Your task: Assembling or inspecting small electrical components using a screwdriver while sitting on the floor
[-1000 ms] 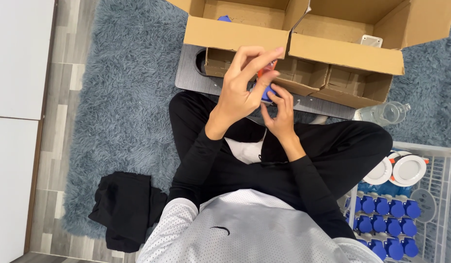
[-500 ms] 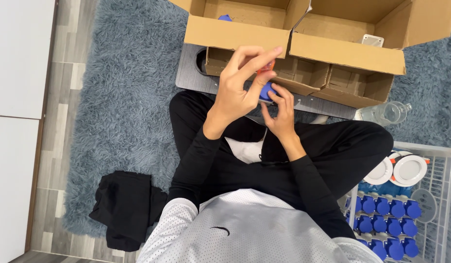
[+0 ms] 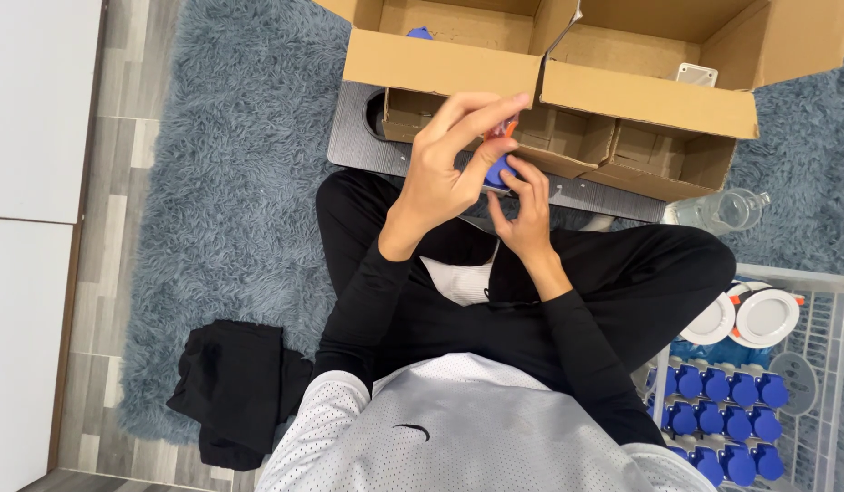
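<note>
Both my left hand point(image 3: 445, 169) and right hand point(image 3: 524, 205) pinch shut on a small blue part point(image 3: 497, 170) with an orange bit, maybe a clip, raised over my lap before the cardboard boxes point(image 3: 567, 77) for closer fiddling.
</note>
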